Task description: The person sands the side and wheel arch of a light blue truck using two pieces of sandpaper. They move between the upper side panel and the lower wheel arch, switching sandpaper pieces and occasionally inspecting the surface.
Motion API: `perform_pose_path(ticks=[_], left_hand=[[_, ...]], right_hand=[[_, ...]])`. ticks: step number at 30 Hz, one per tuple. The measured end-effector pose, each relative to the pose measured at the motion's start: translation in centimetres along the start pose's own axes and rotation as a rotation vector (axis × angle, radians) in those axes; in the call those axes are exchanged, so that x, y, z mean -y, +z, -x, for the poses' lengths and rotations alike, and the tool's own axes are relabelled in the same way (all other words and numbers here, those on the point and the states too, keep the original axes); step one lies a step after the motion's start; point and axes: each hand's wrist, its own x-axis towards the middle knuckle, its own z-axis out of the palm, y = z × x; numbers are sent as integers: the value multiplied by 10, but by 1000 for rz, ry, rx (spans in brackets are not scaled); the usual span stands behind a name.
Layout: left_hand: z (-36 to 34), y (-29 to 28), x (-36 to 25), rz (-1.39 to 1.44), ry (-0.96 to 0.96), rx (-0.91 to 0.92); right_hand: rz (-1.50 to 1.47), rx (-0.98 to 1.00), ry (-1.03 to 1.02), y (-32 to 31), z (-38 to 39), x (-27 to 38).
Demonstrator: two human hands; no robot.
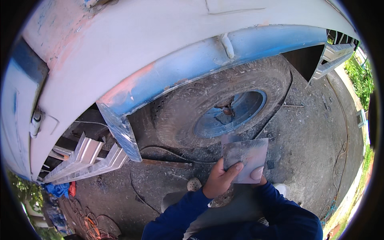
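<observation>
My left hand (220, 177) pinches a thin grey rectangular sheet (244, 154) by its lower left part, thumb on top. A smaller flap or second piece (231, 139) shows behind its upper edge; I cannot tell if the two are joined. My right hand (258, 174) grips the lower right corner, thumb over the front and fingers hidden behind. Pinkish and dark smears mark the sheet's face. Just beyond it lies a worn tire (172, 116) with a blue wheel rim (240, 114), under a blue fender (176, 78) with pink patches.
A pale vehicle body (140, 40) arches over the fender. Metal steps (84, 160) jut out at left, another step (334, 56) at far right. Cables (340, 160) run along the stained concrete floor (308, 148). Orange hoses (91, 226) lie coiled at lower left.
</observation>
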Motion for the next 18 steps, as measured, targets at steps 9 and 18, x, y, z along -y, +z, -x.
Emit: perform_pose_path(ticks=[9,18], left_hand=[[25,-49,15,-142,325,-362],[61,-75,7,-29,545,-664]], right_hand=[[27,-194,286,-115,-46,-124],[333,-228,342,-113,-21,-101]])
